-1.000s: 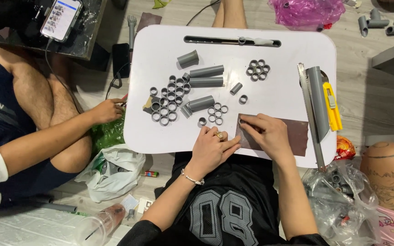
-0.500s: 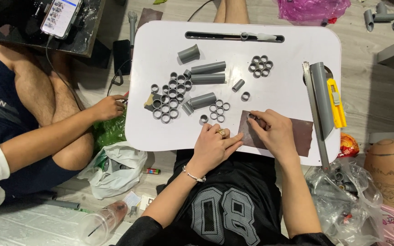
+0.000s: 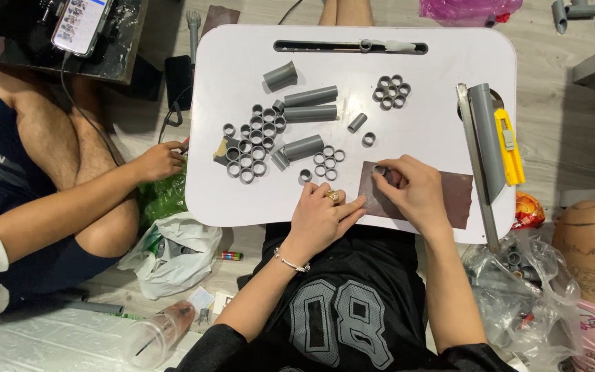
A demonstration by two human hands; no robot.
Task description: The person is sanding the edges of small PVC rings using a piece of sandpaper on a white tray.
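A brown sandpaper sheet (image 3: 449, 196) lay flat at the counter's (image 3: 435, 131) near edge, its left part covered by the hands. A short grey ring (image 3: 379, 169), cut from pipe, stood on the sheet's upper left corner, open end up. The right hand (image 3: 414, 193) pinched it; the left hand (image 3: 321, 217) pressed the sheet's left edge.

Head cam, looking straight down, close over white lap table (image 3: 435, 124).

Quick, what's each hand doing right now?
Left hand: open, lying flat, fingers pressing on the edge of the brown sandpaper sheet.
Right hand: closed, fingertips pinching a small grey pipe ring against the sandpaper.
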